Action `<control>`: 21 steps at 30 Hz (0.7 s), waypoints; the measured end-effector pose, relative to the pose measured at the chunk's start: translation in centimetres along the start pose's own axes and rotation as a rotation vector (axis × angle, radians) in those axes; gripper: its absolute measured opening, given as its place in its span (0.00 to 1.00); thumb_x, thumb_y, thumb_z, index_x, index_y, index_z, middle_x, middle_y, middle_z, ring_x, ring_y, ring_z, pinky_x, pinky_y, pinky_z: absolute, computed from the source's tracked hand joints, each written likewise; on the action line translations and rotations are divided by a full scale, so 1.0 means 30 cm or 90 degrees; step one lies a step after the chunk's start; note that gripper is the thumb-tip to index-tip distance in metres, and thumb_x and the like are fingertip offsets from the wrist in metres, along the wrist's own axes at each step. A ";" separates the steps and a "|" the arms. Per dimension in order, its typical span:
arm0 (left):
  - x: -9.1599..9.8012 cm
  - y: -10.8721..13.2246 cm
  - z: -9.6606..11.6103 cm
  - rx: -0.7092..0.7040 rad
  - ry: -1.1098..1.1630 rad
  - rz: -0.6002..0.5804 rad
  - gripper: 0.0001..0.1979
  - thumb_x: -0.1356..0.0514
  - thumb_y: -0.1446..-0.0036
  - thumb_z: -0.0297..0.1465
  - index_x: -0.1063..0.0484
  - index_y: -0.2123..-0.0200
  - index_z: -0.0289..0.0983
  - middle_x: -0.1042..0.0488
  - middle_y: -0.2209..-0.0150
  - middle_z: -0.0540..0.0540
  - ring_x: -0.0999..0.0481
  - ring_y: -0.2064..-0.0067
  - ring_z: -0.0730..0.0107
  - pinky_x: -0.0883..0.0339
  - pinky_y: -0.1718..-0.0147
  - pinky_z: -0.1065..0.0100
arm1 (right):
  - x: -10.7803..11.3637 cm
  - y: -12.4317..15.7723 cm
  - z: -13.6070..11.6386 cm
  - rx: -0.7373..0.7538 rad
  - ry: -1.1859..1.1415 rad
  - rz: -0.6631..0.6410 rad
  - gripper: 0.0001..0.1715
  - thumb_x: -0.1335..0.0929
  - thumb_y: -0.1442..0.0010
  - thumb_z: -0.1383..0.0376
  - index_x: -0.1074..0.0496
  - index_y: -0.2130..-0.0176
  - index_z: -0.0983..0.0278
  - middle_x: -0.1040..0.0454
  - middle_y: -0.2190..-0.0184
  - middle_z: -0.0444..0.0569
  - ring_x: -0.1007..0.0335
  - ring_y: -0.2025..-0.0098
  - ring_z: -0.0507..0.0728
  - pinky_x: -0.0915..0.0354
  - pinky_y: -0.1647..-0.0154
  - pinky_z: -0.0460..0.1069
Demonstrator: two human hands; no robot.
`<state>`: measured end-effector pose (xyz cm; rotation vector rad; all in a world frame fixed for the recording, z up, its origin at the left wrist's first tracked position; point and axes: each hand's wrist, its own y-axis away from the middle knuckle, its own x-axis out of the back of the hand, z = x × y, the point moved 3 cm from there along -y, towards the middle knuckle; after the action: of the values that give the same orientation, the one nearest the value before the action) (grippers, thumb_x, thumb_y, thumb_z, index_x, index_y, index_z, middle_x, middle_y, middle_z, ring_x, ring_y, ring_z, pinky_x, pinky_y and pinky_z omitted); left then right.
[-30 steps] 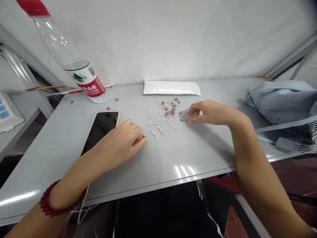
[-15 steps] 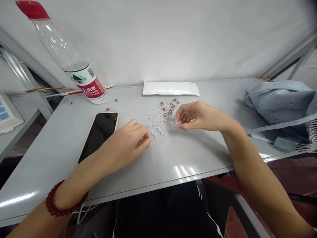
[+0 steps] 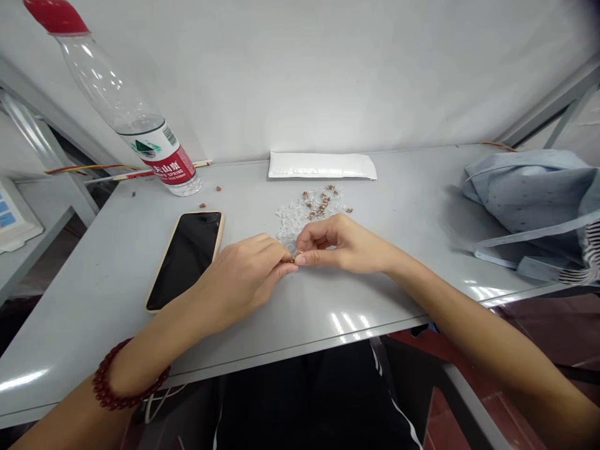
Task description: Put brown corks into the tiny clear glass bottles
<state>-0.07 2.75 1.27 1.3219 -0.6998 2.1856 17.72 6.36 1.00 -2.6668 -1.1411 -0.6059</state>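
Note:
My left hand and my right hand meet at the fingertips, near the table's middle. Between them they pinch a small clear piece with a tiny brown bit at its edge, mostly hidden by my fingers. Just beyond my hands lies a scattered heap of clear plastic pieces mixed with brown bits. My left wrist is close to a black smartphone in a gold-edged case, lying on the table.
A grey table holds a white padded envelope, a tall clear plastic bottle with a red cap, and a pale blue cloth bag at right. A few brown bits lie near the bottle.
Both hands have moved toward each other and now meet at the fingertips. My right hand has moved left, away from the heap, and my left hand has moved slightly right.

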 end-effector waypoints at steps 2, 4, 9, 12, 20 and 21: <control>0.009 0.004 0.000 -0.001 0.010 -0.021 0.15 0.51 0.32 0.34 0.28 0.68 0.37 0.27 0.71 0.48 0.28 0.68 0.66 0.39 0.68 0.65 | 0.015 0.006 -0.009 0.017 0.093 -0.003 0.14 0.30 0.39 0.57 0.26 0.68 0.66 0.26 0.73 0.45 0.35 0.70 0.51 0.40 0.69 0.47; 0.016 0.007 -0.010 0.021 0.003 -0.052 0.14 0.50 0.33 0.34 0.28 0.68 0.38 0.26 0.71 0.48 0.28 0.67 0.65 0.39 0.68 0.65 | 0.039 0.012 -0.008 0.014 0.149 0.005 0.14 0.31 0.39 0.58 0.26 0.69 0.66 0.28 0.74 0.44 0.37 0.71 0.50 0.42 0.70 0.47; 0.028 0.010 -0.062 0.128 -0.036 -0.107 0.15 0.47 0.37 0.37 0.34 0.76 0.39 0.26 0.73 0.48 0.28 0.70 0.64 0.42 0.71 0.64 | 0.126 0.023 0.039 -0.062 0.258 0.055 0.12 0.32 0.39 0.61 0.28 0.71 0.66 0.33 0.78 0.41 0.43 0.76 0.49 0.47 0.73 0.47; 0.025 0.011 -0.079 0.163 -0.048 -0.130 0.18 0.45 0.39 0.38 0.40 0.80 0.40 0.29 0.77 0.49 0.30 0.73 0.65 0.46 0.74 0.65 | 0.144 0.020 0.058 -0.091 0.318 0.051 0.11 0.32 0.39 0.63 0.26 0.70 0.66 0.31 0.78 0.42 0.41 0.76 0.49 0.47 0.72 0.48; 0.030 0.010 -0.078 0.199 -0.082 -0.167 0.19 0.45 0.39 0.40 0.41 0.80 0.39 0.33 0.80 0.51 0.36 0.77 0.68 0.48 0.75 0.66 | 0.198 0.038 0.061 -0.144 0.374 0.148 0.11 0.34 0.37 0.64 0.23 0.66 0.66 0.26 0.75 0.45 0.36 0.74 0.51 0.43 0.70 0.49; 0.034 0.010 -0.075 0.203 -0.086 -0.169 0.19 0.45 0.39 0.40 0.42 0.80 0.39 0.33 0.80 0.51 0.37 0.77 0.69 0.49 0.75 0.66 | 0.217 0.045 0.064 -0.153 0.381 0.177 0.11 0.34 0.38 0.65 0.23 0.67 0.65 0.25 0.74 0.46 0.34 0.73 0.51 0.42 0.69 0.49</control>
<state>-2.13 4.13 1.22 1.6300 -0.2073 2.0618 23.32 10.27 2.08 -2.4700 -0.5502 -1.4253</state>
